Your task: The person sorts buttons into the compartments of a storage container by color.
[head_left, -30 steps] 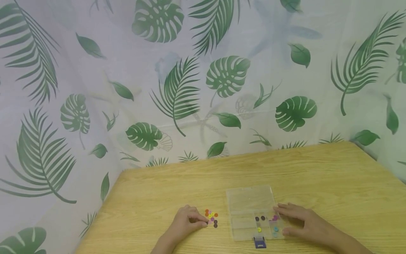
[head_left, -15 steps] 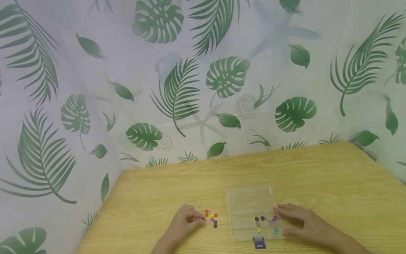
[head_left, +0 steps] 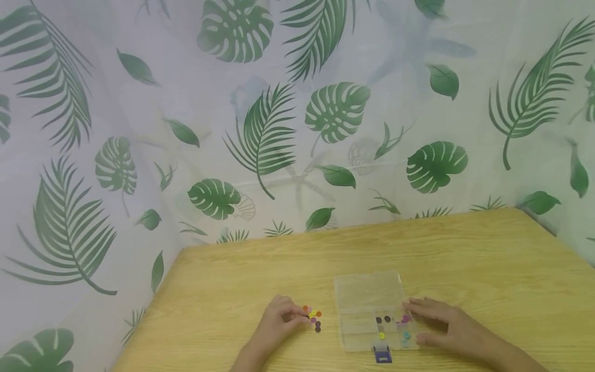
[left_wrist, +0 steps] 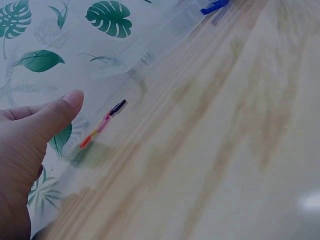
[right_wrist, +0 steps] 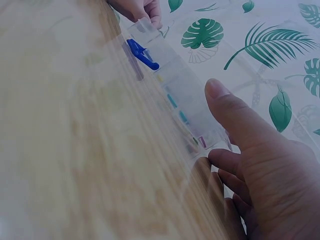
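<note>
At the left of a small pile of round coloured buttons [head_left: 318, 314], my left hand [head_left: 278, 320] pinches a dark button [head_left: 307, 316] between thumb and fingertips. The left wrist view shows that thumb [left_wrist: 73, 100] beside the row of buttons [left_wrist: 102, 124], seen edge-on; the fingertips are hidden. A clear plastic compartment box [head_left: 355, 338] stands with its lid [head_left: 367, 292] laid back. My right hand [head_left: 439, 325] rests along the box's right side, fingers extended and thumb apart at the near corner. The right wrist view has the thumb [right_wrist: 225, 97] over the box's end.
Inside the box, dark buttons [head_left: 383, 320], purple buttons [head_left: 406, 319], a yellow button [head_left: 382, 336] and blue buttons [head_left: 406, 336] lie in separate compartments. A blue latch [head_left: 383, 355] hangs at its front. A leaf-patterned cloth [head_left: 297, 129] stands behind the wooden table [head_left: 251, 263].
The left fingertips have shifted slightly up and right over the pile's left edge, with the dark button between them. The right hand and the box keep their places.
</note>
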Available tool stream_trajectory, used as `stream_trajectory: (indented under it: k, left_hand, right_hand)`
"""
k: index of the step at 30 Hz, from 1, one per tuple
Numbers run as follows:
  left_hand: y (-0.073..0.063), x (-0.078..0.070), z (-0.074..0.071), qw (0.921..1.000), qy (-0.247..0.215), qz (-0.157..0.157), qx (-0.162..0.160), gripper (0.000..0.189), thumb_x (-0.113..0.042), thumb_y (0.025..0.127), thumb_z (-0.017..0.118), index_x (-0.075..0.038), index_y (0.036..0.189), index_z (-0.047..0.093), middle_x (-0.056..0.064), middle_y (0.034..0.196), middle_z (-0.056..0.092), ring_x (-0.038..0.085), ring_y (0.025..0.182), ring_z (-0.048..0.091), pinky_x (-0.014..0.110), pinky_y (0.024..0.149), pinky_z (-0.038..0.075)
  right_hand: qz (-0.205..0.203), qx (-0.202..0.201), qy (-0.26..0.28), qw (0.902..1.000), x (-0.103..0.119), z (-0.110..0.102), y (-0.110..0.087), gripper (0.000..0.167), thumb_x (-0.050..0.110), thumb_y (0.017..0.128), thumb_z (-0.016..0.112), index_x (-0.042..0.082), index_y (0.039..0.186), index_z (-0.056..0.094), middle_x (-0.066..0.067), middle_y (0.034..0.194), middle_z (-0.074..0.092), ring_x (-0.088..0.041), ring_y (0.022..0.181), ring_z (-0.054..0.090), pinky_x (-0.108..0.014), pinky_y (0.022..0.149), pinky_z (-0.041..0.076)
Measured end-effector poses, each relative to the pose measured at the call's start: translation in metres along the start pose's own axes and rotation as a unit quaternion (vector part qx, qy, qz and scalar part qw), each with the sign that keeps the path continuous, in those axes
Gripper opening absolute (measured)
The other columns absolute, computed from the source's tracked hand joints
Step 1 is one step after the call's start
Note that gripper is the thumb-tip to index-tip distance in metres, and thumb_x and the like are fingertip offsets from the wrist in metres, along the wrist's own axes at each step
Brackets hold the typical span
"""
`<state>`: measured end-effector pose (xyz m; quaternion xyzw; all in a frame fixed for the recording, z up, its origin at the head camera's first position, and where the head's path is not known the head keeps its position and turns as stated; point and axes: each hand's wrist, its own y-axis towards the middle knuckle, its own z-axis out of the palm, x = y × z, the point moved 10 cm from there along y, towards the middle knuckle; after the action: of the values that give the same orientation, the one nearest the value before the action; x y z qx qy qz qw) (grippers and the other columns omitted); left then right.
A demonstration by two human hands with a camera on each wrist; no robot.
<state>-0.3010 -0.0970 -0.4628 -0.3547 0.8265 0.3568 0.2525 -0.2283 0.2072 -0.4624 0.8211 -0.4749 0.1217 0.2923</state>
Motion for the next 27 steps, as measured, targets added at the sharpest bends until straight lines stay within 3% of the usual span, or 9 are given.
stream_trajectory:
  k: [4,9,11,14,21,27]
  left_hand:
    - [0.002,0.002,0.006,0.9987,-0.032,-0.038,0.015,0.019,-0.033,0.076,0.074,-0.020,0.090,0.073,-0.009,0.077,0.057,0.006,0.078,0.041,0.020,0.069,0.040]
    - [0.007,0.000,0.015,0.9977,-0.039,-0.051,0.022,0.014,-0.031,0.079,0.074,-0.021,0.088,0.073,-0.007,0.076,0.056,0.006,0.078,0.041,0.021,0.070,0.039]
    - [0.010,-0.004,0.018,0.9983,-0.034,-0.041,0.023,0.014,-0.031,0.080,0.073,-0.020,0.088,0.073,-0.007,0.072,0.053,0.005,0.077,0.039,0.020,0.069,0.038]
    - [0.013,-0.012,0.023,0.9992,-0.027,-0.019,0.022,0.013,-0.031,0.081,0.072,-0.019,0.088,0.074,-0.007,0.070,0.051,0.004,0.076,0.037,0.020,0.068,0.037]
    - [0.019,-0.028,0.032,0.9995,-0.008,0.031,-0.001,0.013,-0.031,0.079,0.073,-0.018,0.083,0.074,-0.009,0.067,0.052,0.001,0.073,0.038,0.016,0.066,0.035]
    - [0.028,-0.049,0.044,0.9956,0.002,0.092,-0.015,0.014,-0.029,0.078,0.073,-0.017,0.085,0.074,-0.008,0.065,0.049,0.000,0.073,0.037,0.013,0.068,0.034]
  right_hand:
    - [-0.003,-0.001,0.009,1.0000,0.001,0.000,0.001,0.055,0.034,0.080,0.074,0.026,0.132,0.056,-0.009,0.130,0.059,-0.040,0.114,0.053,-0.057,0.083,0.047]
    - [0.007,0.009,0.006,0.9999,-0.001,0.001,0.000,0.055,0.035,0.081,0.073,0.028,0.133,0.055,-0.008,0.130,0.058,-0.036,0.116,0.053,-0.049,0.086,0.049]
    - [0.014,0.017,0.000,0.9998,-0.002,0.002,0.000,0.054,0.037,0.082,0.071,0.029,0.133,0.054,-0.007,0.131,0.057,-0.027,0.119,0.053,-0.040,0.088,0.049]
    - [0.015,0.018,0.000,0.9997,-0.003,0.001,-0.001,0.054,0.038,0.083,0.071,0.029,0.133,0.054,-0.007,0.131,0.057,-0.024,0.120,0.052,-0.036,0.088,0.048]
    - [0.004,0.008,-0.011,0.9999,-0.002,0.001,0.001,0.055,0.035,0.081,0.073,0.029,0.133,0.055,-0.004,0.130,0.059,-0.030,0.116,0.055,-0.043,0.084,0.050]
    - [-0.002,0.011,-0.006,0.9999,-0.001,0.001,0.001,0.055,0.035,0.082,0.072,0.028,0.133,0.055,-0.002,0.131,0.058,-0.017,0.121,0.052,-0.038,0.086,0.050]
